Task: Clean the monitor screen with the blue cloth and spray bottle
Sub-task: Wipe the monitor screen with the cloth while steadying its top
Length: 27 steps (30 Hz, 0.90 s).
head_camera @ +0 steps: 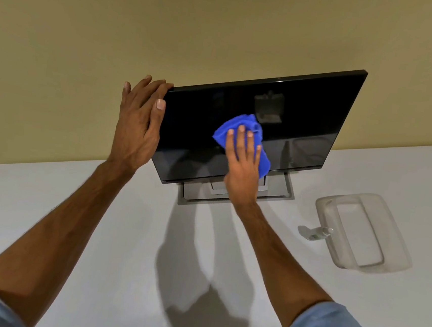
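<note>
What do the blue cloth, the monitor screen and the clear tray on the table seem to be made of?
Blue cloth: soft fabric, probably microfibre; it bunches in folds and looks fuzzy and matte.
Monitor screen: glossy black glass or plastic; it mirrors the room.
Clear tray: translucent plastic, it seems; the table shows dimly through its frosted walls.

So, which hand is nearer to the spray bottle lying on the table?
Right. The right hand presses the blue cloth on the monitor, up-left of the spray bottle; the left hand holds the monitor's left edge, farther away.
</note>
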{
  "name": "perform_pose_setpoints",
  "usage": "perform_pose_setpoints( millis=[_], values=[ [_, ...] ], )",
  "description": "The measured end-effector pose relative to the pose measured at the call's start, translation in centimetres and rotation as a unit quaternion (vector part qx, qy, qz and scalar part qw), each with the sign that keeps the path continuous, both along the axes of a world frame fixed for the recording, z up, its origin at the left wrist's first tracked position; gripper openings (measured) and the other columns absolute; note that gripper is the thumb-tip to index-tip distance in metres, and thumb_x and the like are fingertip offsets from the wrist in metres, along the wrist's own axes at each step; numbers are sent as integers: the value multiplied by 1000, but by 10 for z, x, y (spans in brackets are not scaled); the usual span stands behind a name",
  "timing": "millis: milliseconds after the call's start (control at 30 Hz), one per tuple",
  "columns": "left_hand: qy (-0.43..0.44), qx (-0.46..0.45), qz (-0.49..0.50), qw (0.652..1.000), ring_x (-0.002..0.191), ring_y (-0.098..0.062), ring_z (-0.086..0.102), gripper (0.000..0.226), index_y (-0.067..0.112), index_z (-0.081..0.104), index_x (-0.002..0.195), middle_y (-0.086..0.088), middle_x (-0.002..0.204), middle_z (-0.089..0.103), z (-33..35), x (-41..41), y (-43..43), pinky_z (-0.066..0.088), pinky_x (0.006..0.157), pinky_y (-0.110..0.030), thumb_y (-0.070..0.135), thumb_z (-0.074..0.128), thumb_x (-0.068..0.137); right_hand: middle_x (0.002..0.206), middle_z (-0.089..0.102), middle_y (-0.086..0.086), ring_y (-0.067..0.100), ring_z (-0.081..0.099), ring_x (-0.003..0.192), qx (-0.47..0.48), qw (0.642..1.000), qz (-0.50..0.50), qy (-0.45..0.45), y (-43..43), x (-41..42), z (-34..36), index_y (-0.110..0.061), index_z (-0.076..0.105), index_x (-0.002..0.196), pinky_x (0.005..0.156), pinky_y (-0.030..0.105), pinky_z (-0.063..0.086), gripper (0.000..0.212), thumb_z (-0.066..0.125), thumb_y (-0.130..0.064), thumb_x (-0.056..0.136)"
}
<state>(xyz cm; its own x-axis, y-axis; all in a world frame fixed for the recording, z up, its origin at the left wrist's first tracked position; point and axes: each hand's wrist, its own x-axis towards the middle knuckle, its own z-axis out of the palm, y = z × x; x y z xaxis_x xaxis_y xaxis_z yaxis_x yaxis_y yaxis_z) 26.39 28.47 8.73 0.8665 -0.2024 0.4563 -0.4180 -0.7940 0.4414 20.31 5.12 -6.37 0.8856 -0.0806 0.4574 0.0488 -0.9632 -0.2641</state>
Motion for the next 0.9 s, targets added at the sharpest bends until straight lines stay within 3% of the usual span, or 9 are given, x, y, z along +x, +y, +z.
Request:
perform_pose_setpoints(
  millis=[133,300,433,500,600,667,733,833,900],
  values=[
    [-4,-5,-3,1000,167,-24,34,49,13,59,159,-5,163,58,1,0,-3,1,140,-35,28,28,123,184,-6,10,35,-4,170,150,979,-132,-30,-61,7,25,-18,3,176,137,60,13,116,46,23,76],
    [-10,-9,-3,1000,167,-25,34,50,13,59,159,-6,163,57,-1,-2,-4,2,142,-41,28,28,123,182,2,21,38,6,169,365,893,-239,-108,-120,12,45,0,11,173,138,52,14,90,39,20,90],
    [-12,-18,4,1000,167,-23,34,47,12,58,159,-5,164,57,-3,-4,-4,0,141,-37,25,30,123,180,-2,-22,35,20,167,409,882,-207,-107,-87,4,46,-45,-2,173,131,36,25,86,35,-5,106],
    [-12,-21,7,1000,167,-23,34,47,12,58,159,-5,163,57,-2,-4,-5,0,141,-36,24,30,123,184,-1,-5,34,18,168,352,905,-229,-72,-58,9,35,-29,-9,175,135,30,20,79,29,-16,107],
    [-9,-18,7,1000,167,-22,34,48,13,58,159,-4,162,57,-1,-1,-5,0,141,-37,25,29,123,177,3,36,51,12,166,74,965,-249,30,-5,18,14,13,0,168,136,52,17,87,29,-28,96],
    [-7,-11,5,1000,167,-22,33,49,15,58,160,-3,162,57,-2,-1,-4,0,141,-38,26,28,123,178,-6,33,48,6,168,-9,979,-187,78,38,2,6,7,-2,170,136,53,21,94,39,-28,93],
    [-6,-6,1,1000,167,-21,32,49,17,57,160,-2,163,56,-3,-1,-2,1,141,-37,26,27,123,180,-13,17,38,1,169,-28,996,-70,53,64,-12,-6,-7,4,174,136,57,20,96,49,-8,89],
    [-4,2,-2,1000,168,-20,30,50,18,55,161,-1,163,55,-4,1,1,0,140,-36,28,25,123,182,15,5,30,22,167,-119,987,109,21,78,-13,-19,-20,27,173,132,58,12,101,63,4,82],
    [-3,7,-3,1000,169,-21,29,50,19,54,162,-1,164,54,-5,3,2,1,140,-38,29,25,123,180,28,1,27,31,165,-181,972,146,30,73,-9,-22,-23,25,174,131,56,9,102,70,-1,86]
  ],
)
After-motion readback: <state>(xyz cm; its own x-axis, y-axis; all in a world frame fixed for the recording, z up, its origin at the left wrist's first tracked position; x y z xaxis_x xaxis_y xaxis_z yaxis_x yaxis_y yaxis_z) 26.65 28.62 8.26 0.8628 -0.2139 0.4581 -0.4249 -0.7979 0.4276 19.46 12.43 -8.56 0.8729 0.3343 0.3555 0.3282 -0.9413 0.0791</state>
